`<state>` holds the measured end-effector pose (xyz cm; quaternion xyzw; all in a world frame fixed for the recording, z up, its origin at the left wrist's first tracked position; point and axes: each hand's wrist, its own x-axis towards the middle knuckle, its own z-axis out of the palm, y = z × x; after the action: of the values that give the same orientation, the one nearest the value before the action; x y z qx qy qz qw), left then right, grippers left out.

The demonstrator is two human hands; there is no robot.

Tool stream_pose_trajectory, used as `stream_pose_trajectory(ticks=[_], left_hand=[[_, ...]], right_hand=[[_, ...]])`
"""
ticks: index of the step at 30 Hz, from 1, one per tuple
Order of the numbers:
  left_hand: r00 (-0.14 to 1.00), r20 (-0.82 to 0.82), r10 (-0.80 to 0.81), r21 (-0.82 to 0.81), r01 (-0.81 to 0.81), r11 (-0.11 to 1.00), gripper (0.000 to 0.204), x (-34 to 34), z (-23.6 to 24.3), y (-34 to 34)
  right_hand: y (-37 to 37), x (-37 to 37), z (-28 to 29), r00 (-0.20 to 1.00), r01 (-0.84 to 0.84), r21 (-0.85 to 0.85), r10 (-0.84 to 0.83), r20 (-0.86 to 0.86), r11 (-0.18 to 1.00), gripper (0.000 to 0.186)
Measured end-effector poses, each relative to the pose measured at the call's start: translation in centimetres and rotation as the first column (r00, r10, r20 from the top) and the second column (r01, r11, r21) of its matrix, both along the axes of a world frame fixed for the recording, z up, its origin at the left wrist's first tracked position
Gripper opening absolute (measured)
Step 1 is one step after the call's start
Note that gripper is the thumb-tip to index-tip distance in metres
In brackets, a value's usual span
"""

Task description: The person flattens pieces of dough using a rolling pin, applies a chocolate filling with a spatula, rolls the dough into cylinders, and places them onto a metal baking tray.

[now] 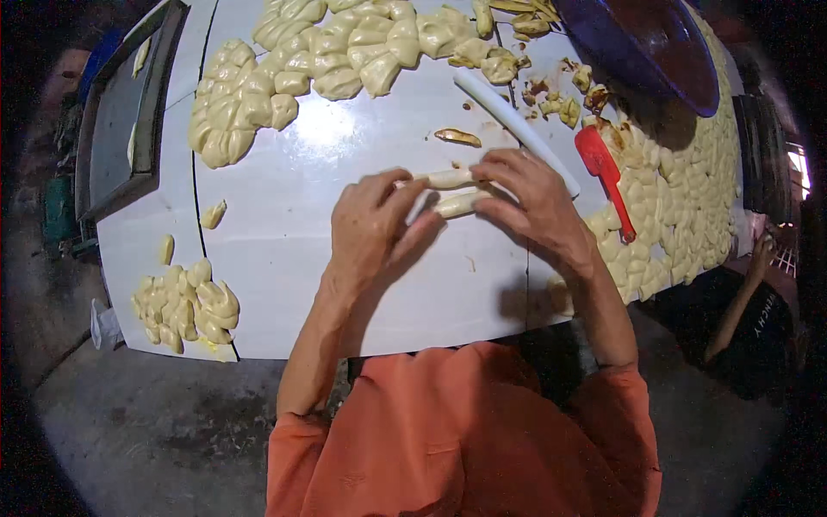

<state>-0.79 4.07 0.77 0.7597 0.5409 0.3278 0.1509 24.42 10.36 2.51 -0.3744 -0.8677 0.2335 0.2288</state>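
Head view | two pale banana-like strips (459, 204) lie side by side between the hands | left hand (370, 215) and right hand (538, 202), both part-closed, hold opposite ends; pressure cannot be told | white bar (495, 105) just beyond right fingers | best: light, even fingertips, right forearm clear of pale pieces (689, 194) alongside

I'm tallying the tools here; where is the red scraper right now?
In the head view, the red scraper lies right of the right hand, beside the white rod, its handle over pale pieces.
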Motion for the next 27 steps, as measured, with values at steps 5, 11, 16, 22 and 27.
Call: stream_pose_trajectory(ticks=[5,11,16,22,27], left_hand=[[0.998,-0.017,-0.061,-0.125,0.058,0.990,0.025,2.1,-0.8,0.0],[1.000,0.010,-0.023,-0.189,0.025,0.982,0.013,0.1,0.3,0.2],[0.985,0.080,0.150,-0.520,-0.087,0.850,0.017,0.1,1.6,1.2],[0.999,-0.050,0.020,-0.203,-0.030,0.979,0.030,-0.8,0.0,0.7],[0.999,-0.030,-0.038,-0.200,0.032,0.979,0.026,0.2,0.4,2.5]], right_hand=[[-1.0,0.6,-1.3,0.993,-0.043,-0.066,0.050,0.108,0.997,0.026],[-0.9,-0.3,-0.5,0.999,-0.022,-0.177,0.015,-0.042,0.984,0.019],[-0.7,-0.8,-2.0,1.000,0.015,-0.129,-0.012,0.022,0.992,0.015],[-1.3,-1.3,-0.5,0.996,0.089,0.032,-0.089,-0.001,0.996,0.041],[0.1,-0.4,-2.7,0.997,0.025,-0.083,-0.019,0.068,0.996,0.043]])
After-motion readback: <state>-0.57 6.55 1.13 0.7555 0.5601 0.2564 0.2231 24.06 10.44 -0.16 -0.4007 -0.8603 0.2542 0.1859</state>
